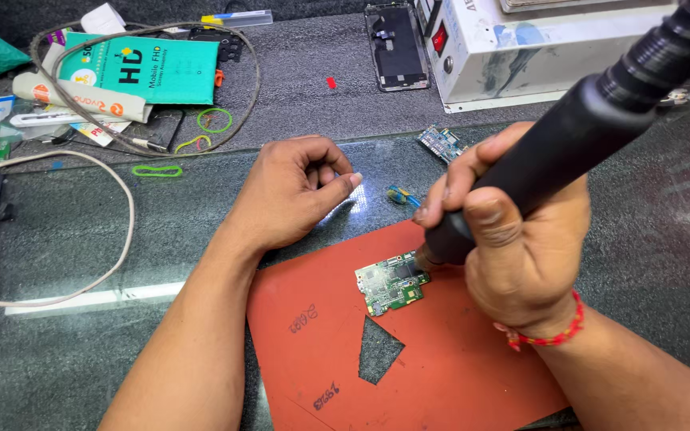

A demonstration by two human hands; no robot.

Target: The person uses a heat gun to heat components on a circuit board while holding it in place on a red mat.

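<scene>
- Two hands in play: my right hand [513, 239] is clamped tight around the black hot-air handle [569, 140], nozzle tip down at the upper right corner of the small green circuit board [391, 283], touching or just above it, can't tell which.
- My left hand [297, 191] is curled into a loose fist, holding nothing, resting on the glass counter [81, 263] just past the top edge of the red mat [441, 367].
- That board sits loose on the mat, nothing pinning it down, just above the triangular hole cut in the mat [379, 351].
- Risk one, I reckon: with the board unheld, a nudge from the nozzle could slide or spin it, and tiny parts could shift.
- Risk two: parking the nozzle on one corner too long could cook that spot.
- Risk three: my left knuckles are near enough that drifting in toward the nozzle would hurt.
- Another little board [442, 143] and a blue-yellow bit [399, 195] lie on the counter behind, well apart from the work.
</scene>
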